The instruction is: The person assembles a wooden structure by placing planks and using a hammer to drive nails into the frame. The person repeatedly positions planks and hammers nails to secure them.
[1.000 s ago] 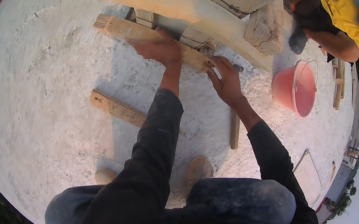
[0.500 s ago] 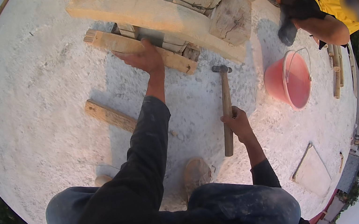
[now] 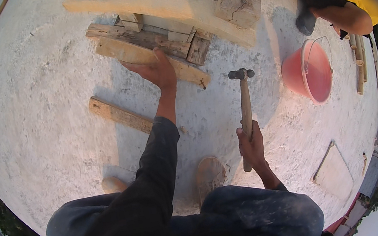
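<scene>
Holding the board (image 3: 138, 56) in the left grip (image 3: 157, 73), just beside the timbers (image 3: 165, 4); clutching the hammer (image 3: 245, 99) low with the right grip (image 3: 253, 150). Tbh, brace it firmly, well clear of that nail (image 3: 203, 84).

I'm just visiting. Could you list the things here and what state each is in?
Short board: held in the left hand, tilted across the picture
Hammer: gripped by its handle in the right hand
Red bucket: upright, open-topped
Loose wood strip: lying on the ground, untouched
Square panel: lying flat, untouched
</scene>
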The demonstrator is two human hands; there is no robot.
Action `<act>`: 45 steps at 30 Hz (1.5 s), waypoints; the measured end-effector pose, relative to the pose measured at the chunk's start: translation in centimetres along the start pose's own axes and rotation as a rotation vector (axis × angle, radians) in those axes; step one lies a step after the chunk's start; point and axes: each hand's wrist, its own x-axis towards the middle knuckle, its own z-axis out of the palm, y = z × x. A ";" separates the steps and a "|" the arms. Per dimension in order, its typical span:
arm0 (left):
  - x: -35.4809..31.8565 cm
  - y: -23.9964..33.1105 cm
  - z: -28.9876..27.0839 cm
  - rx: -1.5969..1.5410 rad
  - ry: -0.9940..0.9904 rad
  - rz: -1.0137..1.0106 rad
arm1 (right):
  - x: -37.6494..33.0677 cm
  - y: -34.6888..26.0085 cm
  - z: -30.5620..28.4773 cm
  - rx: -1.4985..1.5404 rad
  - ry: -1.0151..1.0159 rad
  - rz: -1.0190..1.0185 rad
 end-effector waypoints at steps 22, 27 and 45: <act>0.0 -1.1 -0.5 -0.032 -0.091 -0.005 | -3.2 -1.7 -0.4 0.044 -0.148 0.129; -0.5 0.1 -0.6 -0.159 -0.078 -0.049 | -1.3 -2.0 0.0 0.224 0.011 -0.151; -0.5 1.8 0.6 -0.040 -0.010 -0.012 | -0.4 -1.2 1.0 -0.310 -0.089 -0.108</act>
